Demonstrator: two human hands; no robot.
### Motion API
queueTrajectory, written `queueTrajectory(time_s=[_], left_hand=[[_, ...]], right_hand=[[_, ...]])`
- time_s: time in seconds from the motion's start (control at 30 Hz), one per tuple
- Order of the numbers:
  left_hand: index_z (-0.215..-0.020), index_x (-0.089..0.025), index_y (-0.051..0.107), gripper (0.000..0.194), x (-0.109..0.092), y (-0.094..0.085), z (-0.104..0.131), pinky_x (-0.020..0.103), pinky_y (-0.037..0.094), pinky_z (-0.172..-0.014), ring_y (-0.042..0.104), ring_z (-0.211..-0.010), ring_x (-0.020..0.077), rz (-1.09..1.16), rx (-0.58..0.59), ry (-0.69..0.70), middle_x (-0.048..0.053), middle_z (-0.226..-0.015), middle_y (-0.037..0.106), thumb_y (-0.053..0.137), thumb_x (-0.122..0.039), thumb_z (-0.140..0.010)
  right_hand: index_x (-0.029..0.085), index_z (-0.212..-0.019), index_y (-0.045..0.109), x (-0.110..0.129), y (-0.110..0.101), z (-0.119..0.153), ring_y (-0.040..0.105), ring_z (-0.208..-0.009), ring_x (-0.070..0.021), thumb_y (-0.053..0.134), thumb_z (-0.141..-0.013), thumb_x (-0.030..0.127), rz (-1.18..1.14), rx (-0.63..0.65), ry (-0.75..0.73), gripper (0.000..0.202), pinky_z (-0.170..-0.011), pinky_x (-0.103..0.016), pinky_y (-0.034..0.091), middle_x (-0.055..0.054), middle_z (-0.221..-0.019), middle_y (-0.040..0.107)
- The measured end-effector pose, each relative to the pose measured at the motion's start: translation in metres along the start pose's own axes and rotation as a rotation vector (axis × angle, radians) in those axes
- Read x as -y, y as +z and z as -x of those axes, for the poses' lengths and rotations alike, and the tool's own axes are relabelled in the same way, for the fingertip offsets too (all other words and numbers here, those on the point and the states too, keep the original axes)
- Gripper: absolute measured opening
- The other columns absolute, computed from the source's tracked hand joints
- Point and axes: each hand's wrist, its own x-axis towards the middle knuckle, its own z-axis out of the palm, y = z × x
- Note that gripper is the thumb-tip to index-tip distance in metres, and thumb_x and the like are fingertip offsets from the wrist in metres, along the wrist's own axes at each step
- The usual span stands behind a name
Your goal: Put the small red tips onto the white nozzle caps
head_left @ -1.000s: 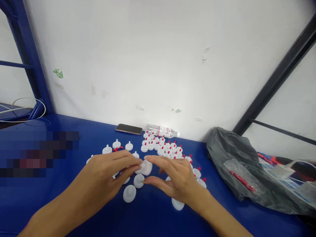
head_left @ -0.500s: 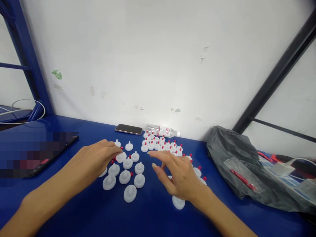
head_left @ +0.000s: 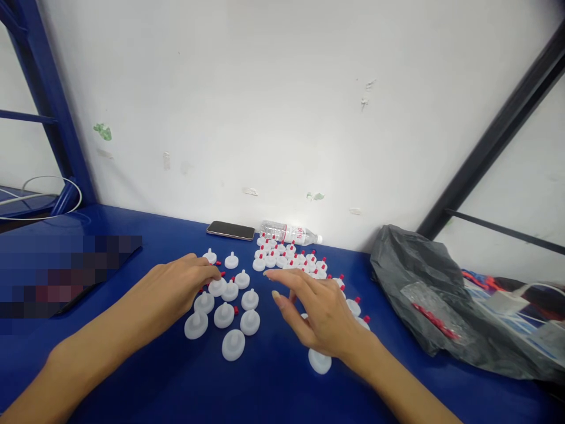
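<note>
My left hand [head_left: 188,280] is over the left cluster of white nozzle caps, its fingertips closed at the top of one white nozzle cap [head_left: 216,288] and hiding its spout. Small red tips [head_left: 236,310] lie among these caps, partly hidden by the hand. Bare-spouted caps, such as a white cap [head_left: 233,345], stand around it. My right hand [head_left: 311,303] hovers with thumb and forefinger apart and nothing between them. Beneath and beside it are more white caps, including a near white cap [head_left: 319,361]. Behind it stand several red-tipped white caps [head_left: 282,259] in a tight group.
A clear plastic bottle [head_left: 291,232] and a phone [head_left: 230,230] lie along the wall. On the right, a grey plastic bag [head_left: 397,282] carries a clear packet of red tips [head_left: 435,321]. A dark device [head_left: 83,300], partly blurred, rests on the blue table [head_left: 176,388] at left.
The cap under my left fingertips has shifted slightly toward me, closer to its neighbour. My left hand has moved only slightly; the right hand holds its place.
</note>
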Motion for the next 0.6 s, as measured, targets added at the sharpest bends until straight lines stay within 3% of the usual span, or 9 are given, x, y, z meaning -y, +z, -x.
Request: queueTrajectory(time_s=[0.43,0.6], left_hand=[[-0.126,-0.032,0.084,0.056,0.0034,0.0065,0.0004,0.04,0.054,-0.081,0.081,-0.112,0.032,-0.029,0.039,-0.01,0.01,-0.123,0.085,0.042,-0.005,-0.1],[-0.122,-0.033,0.085,0.056,0.0049,0.0023,0.0006,0.038,0.051,-0.076,0.08,-0.102,0.0301,-0.058,0.058,-0.04,0.008,-0.114,0.084,0.045,-0.003,-0.095]], right_hand=[[0.022,-0.144,0.064,-0.0004,-0.0002,0.0,0.074,-0.06,-0.0096,0.045,-0.128,0.032,0.001,0.017,0.0,0.027,-0.056,-0.028,0.052,-0.003,-0.12,0.089],[0.022,-0.142,0.066,0.0001,0.0004,-0.0001,0.073,-0.06,-0.0093,0.044,-0.128,0.034,0.005,0.016,0.006,0.028,-0.058,-0.028,0.052,-0.003,-0.121,0.089]])
